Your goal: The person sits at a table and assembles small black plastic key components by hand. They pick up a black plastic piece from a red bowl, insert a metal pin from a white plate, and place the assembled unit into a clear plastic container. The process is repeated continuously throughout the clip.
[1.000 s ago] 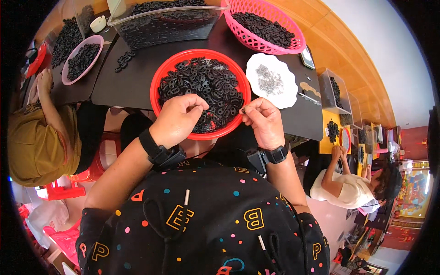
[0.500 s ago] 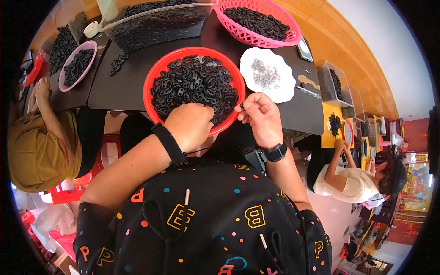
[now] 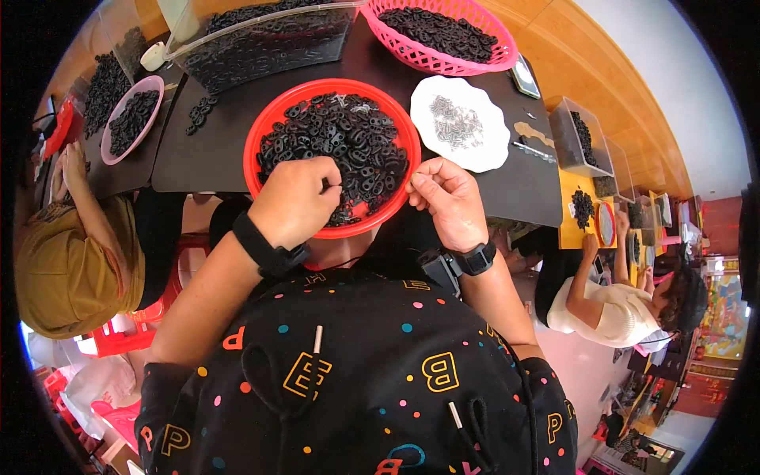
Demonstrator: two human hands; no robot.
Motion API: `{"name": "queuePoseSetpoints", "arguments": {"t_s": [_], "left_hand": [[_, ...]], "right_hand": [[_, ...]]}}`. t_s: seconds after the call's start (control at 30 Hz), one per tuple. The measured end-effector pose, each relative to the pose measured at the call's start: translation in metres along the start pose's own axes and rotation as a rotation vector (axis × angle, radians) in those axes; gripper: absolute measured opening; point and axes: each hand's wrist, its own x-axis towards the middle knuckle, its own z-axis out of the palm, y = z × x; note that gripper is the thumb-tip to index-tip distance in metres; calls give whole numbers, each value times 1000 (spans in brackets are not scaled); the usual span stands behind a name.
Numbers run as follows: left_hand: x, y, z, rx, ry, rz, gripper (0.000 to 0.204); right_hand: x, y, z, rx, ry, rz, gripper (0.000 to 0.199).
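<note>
A red bowl [image 3: 250, 146] in front of me is heaped with small black two-holed plastic pieces [image 3: 336, 134]. My left hand [image 3: 297, 199] is over its near left part, fingers curled in toward the thumb. Whatever lies between those fingertips is hidden. Just off the bowl's right rim, my right hand [image 3: 450, 202] is closed in a pinch of thumb and forefinger; what it holds is too small to make out. Beyond it sits a white scalloped plate [image 3: 495, 142] bearing many small clear or silvery bits [image 3: 457, 123].
A clear bin [image 3: 265, 51] and a pink basket [image 3: 507, 54] of black pieces stand at the back. A pink bowl [image 3: 159, 99] and loose pieces [image 3: 201, 115] lie to the left. A phone-like device [image 3: 524, 77] is at the table's right. People sit on both sides.
My left hand has moved left and slightly up over the bowl, baring pieces and some red bottom. The dark piece seen earlier in my right pinch no longer shows clearly.
</note>
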Motion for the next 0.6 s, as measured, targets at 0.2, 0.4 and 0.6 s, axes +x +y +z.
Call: {"name": "queuePoseSetpoints", "arguments": {"t_s": [0.2,0.4,0.6], "left_hand": [[-8,-1,-14,-48,-34,-175,5],[-13,-6,-14,-183,106,-212,6],[-21,-27,-12,-443,5,-277,2]], "right_hand": [[0,0,8,15,-19,21,5],[-3,1,11,-27,-12,-12,5],[-9,-3,17,-123,62,-30,6]]}}
